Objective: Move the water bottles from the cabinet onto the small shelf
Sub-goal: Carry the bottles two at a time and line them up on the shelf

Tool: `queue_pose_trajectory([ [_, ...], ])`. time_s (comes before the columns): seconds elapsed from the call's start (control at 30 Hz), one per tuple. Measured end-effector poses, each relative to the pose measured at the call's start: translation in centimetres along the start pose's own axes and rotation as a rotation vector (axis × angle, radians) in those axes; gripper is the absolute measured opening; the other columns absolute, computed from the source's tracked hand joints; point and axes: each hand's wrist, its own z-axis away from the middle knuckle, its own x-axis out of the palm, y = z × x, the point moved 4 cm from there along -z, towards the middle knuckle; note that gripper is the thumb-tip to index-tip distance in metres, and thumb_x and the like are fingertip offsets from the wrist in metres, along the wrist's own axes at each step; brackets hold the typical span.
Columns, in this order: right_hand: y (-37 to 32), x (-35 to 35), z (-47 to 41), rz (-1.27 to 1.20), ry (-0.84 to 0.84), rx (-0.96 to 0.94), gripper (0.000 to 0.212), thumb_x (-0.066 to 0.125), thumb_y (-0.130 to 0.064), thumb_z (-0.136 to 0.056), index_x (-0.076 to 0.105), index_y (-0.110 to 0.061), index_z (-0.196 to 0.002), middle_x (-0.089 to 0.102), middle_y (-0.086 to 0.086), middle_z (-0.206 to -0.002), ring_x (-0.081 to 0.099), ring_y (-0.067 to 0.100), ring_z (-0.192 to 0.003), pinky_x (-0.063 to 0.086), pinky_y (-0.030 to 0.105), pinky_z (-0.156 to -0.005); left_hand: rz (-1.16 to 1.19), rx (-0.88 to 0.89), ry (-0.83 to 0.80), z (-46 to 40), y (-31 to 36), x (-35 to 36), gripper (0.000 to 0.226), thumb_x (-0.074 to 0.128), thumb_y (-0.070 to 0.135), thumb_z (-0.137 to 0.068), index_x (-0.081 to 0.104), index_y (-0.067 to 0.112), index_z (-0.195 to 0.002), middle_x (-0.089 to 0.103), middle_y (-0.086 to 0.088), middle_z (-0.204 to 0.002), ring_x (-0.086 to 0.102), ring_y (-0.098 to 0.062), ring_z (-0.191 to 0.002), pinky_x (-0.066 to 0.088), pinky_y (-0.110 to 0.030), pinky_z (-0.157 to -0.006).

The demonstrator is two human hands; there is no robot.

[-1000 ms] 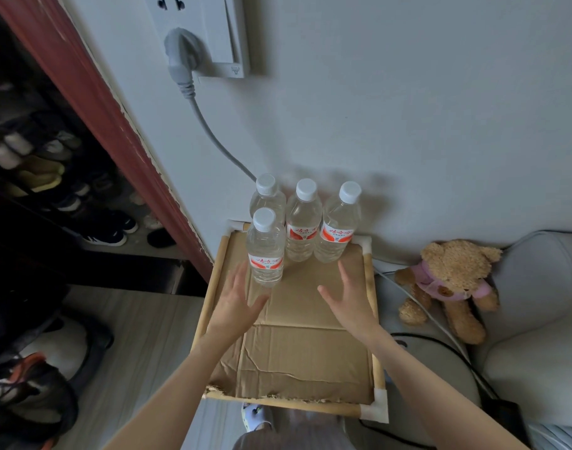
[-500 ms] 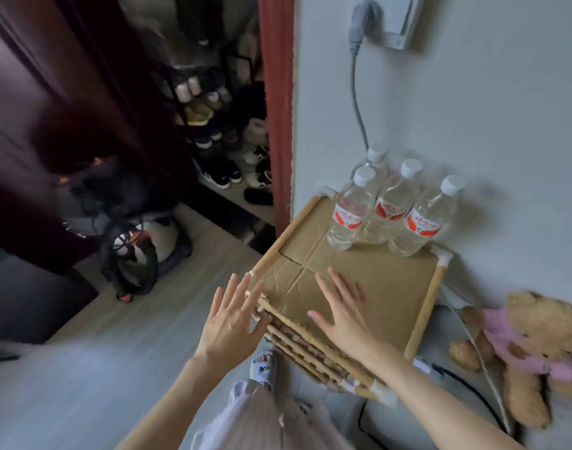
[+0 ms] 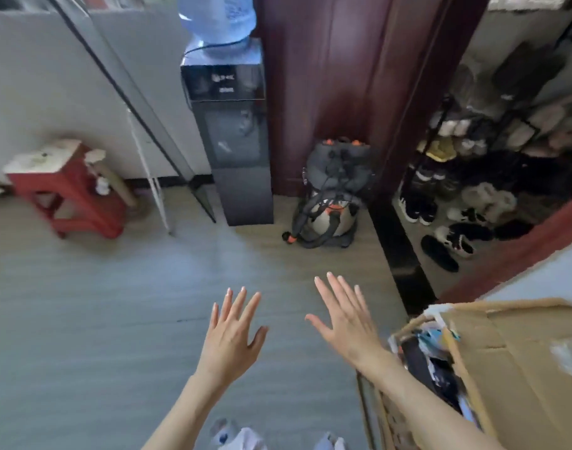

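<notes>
My left hand (image 3: 232, 336) and my right hand (image 3: 346, 316) are both held out over the floor, fingers spread, holding nothing. The small shelf (image 3: 511, 362), wood-framed with a cardboard top, fills the bottom right corner, just right of my right forearm. A blurred clear shape (image 3: 568, 354) at the shelf's right edge may be one water bottle; the other bottles are out of frame. No cabinet with bottles is in sight.
A dark water dispenser (image 3: 232, 134) with a blue jug stands ahead by a dark red door frame (image 3: 343, 76). A vacuum cleaner (image 3: 333, 196) sits on the floor beside it. A red stool (image 3: 64, 190) is at the left, a shoe rack (image 3: 492, 183) at the right.
My view has swung left, away from the shelf and its bottles, toward the room. Both hands have left the cardboard top and now hover over the floor.
</notes>
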Motion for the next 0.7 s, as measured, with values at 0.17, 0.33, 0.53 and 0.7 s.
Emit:
queue_pose_trajectory([
  [0.17,-13.9,4.3,-5.4,-0.035,-0.071,-0.249,0.077,0.023,-0.062,-0.076,0.028,-0.021,-0.141,0.029,0.010,-0.149,0.022,0.029,-0.140,0.006,0.043,-0.111,0.054,-0.262,0.092,5.4,-12.9,-4.3,0.064,0.029,0.052,-0.080,0.039,0.019,-0.134,0.038,-0.013,-0.143,0.026,-0.040,-0.134,0.025,-0.057,-0.104],
  [0.33,-28.7,10.4,-8.6,-0.002,-0.180,-0.480,0.070,0.030,-0.057,-0.079,0.038,-0.018,-0.136,0.044,0.013,-0.141,0.038,0.032,-0.132,0.021,0.050,-0.108,0.108,-0.541,0.241,11.6,-24.7,-8.5,0.071,0.024,0.056,-0.077,0.035,0.020,-0.137,0.031,-0.010,-0.147,0.017,-0.034,-0.139,0.017,-0.051,-0.110],
  [0.53,-45.4,16.7,-10.4,0.044,-0.298,-0.783,0.065,0.035,-0.054,-0.079,0.049,-0.014,-0.128,0.055,0.016,-0.130,0.051,0.036,-0.121,0.037,0.057,-0.097,0.111,-0.866,0.366,20.4,-35.7,-12.7,0.074,0.022,0.057,-0.075,0.034,0.018,-0.137,0.029,-0.013,-0.148,0.014,-0.035,-0.139,0.018,-0.050,-0.110],
  [0.7,-56.5,21.5,-12.2,0.047,-0.384,-0.974,0.064,0.045,-0.053,-0.080,0.046,-0.014,-0.131,0.052,0.017,-0.133,0.047,0.037,-0.124,0.034,0.058,-0.100,0.068,-1.072,0.432,25.9,-43.4,-15.4,0.074,0.021,0.057,-0.076,0.032,0.020,-0.138,0.027,-0.013,-0.149,0.013,-0.034,-0.140,0.017,-0.048,-0.111],
])
